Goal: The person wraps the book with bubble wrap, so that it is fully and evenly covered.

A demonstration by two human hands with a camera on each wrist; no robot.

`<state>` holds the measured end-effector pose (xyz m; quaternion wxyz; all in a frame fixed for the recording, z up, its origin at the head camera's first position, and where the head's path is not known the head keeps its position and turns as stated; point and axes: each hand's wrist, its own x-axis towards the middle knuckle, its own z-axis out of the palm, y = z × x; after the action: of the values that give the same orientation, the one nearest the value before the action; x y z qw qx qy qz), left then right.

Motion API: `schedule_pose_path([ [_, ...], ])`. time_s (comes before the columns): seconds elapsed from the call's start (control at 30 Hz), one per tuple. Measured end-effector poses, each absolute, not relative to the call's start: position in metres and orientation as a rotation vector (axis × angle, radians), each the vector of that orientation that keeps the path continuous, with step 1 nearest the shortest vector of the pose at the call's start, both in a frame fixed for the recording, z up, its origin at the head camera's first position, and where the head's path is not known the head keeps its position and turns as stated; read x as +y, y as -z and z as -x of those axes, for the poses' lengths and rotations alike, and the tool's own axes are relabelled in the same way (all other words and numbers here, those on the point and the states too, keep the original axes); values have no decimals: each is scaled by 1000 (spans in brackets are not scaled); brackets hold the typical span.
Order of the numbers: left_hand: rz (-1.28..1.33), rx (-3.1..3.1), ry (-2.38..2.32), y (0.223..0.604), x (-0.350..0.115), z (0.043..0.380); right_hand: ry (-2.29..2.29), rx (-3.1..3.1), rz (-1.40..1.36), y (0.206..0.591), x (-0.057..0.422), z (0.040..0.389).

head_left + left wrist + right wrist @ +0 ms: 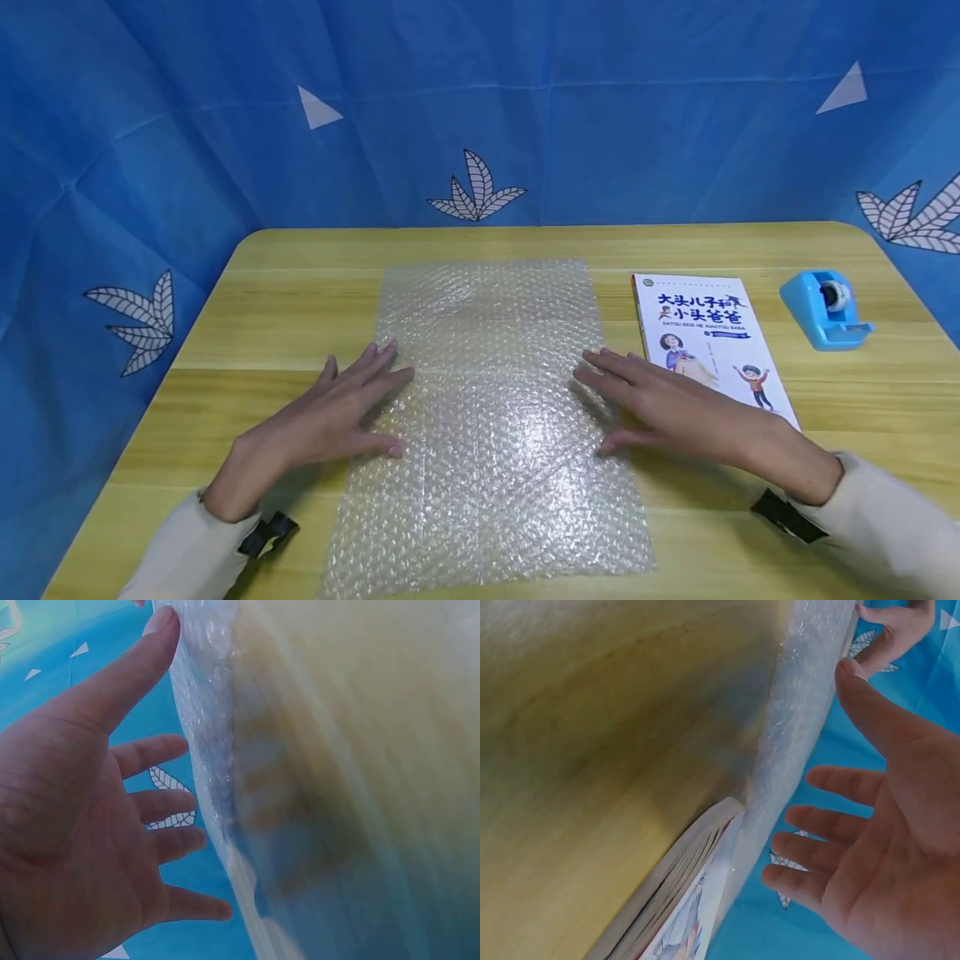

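A clear sheet of bubble wrap [487,433] lies spread flat in the middle of the wooden table. My left hand [337,408] is over its left edge, fingers straight and spread, holding nothing. On the opposite side, my right hand [660,408] hovers by the right edge with its fingers extended and no object in it. Both wrist views show a gap between the palms and the sheet. A white paperback book [705,333] with a cartoon cover lies right of the bubble wrap, its lower part hidden behind my right hand and forearm.
At the table's right stands a light-blue tape dispenser [821,312] with a roll in it. A blue cloth [600,108] with leaf and triangle prints hangs behind the table and at its sides. The wooden tabletop [300,292] has rounded far corners.
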<state>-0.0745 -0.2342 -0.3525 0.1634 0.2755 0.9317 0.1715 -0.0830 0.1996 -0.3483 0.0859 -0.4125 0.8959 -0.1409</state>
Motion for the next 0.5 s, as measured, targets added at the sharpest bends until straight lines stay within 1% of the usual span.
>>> schedule_pose_path([
  [0.5, -768, 2645, -465, 354, -235, 74, 397, 2639, 1261, 361, 194, 83],
])
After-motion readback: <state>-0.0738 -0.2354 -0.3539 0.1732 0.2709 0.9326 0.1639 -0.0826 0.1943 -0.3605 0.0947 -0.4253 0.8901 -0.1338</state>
